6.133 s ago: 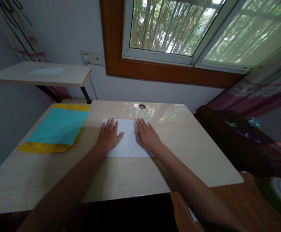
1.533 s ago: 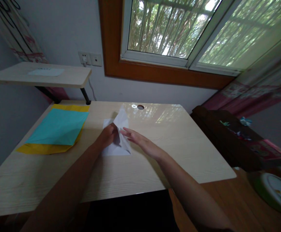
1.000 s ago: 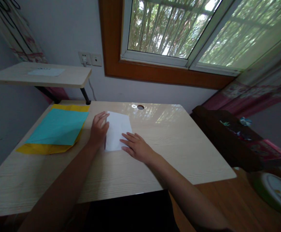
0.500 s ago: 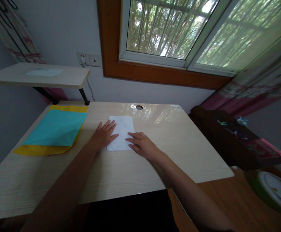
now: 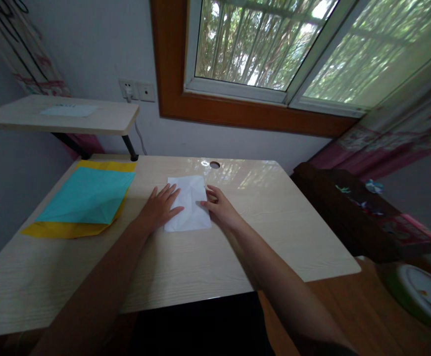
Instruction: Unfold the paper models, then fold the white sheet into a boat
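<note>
A white sheet of paper (image 5: 190, 217) lies on the pale wood-grain desk (image 5: 185, 267), with creases showing across it. My left hand (image 5: 158, 208) rests flat on its left side, fingers spread and thumb stretched toward the middle. At the sheet's right edge, my right hand (image 5: 219, 206) pinches the paper, thumb on top and the other fingers curled at the edge. That edge looks slightly raised, and the fingertips beneath it are partly hidden.
Left on the desk, a turquoise sheet (image 5: 89, 195) lies on a yellow one (image 5: 67, 231), beside a raised shelf (image 5: 107, 118) bearing a paper. A cable hole (image 5: 214, 164) is near the back edge. Dark furniture (image 5: 322, 212) and a round white-topped bin (image 5: 428, 291) stand right.
My right hand has gone from lying open on the paper to gripping its right edge, and the paper's right side has shifted slightly outward. My left hand stays in place.
</note>
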Motion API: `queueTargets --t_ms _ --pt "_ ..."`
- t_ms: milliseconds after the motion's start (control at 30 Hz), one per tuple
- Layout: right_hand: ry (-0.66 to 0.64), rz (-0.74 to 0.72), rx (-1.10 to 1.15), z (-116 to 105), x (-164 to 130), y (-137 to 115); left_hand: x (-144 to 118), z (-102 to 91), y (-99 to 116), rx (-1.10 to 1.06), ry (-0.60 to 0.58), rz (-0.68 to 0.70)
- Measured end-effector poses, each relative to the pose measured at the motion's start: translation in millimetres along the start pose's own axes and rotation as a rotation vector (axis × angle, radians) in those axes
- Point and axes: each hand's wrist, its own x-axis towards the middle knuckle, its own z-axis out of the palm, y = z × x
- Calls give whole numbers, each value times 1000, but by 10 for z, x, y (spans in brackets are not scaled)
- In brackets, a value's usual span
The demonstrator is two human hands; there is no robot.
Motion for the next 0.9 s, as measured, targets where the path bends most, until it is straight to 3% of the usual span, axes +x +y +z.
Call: queueTargets --t_ms 100,200,267,367,500,633,767,900 --pt "-40 -23 6 17 72 18 -8 12 -16 -44 17 15" --pt "-170 -97 -183 31 105 20 -10 42 -32 -101 68 10" --pt "-190 -126 -254 48 109 21 5 69 -43 -152 134 -13" --pt "-113 -129 -211 79 104 33 53 101 -59 -269 271 -72" --pt "-7 -165 -71 97 98 51 122 75 -76 -483 405 -248" --pt "63 -192 28 77 92 66 135 -46 -42 -800 303 -378" --pt "84 -207 64 37 82 87 125 -151 62 -1156 189 -357" --pt "101 -222 96 17 74 91 131 -164 138 -1350 190 -349"
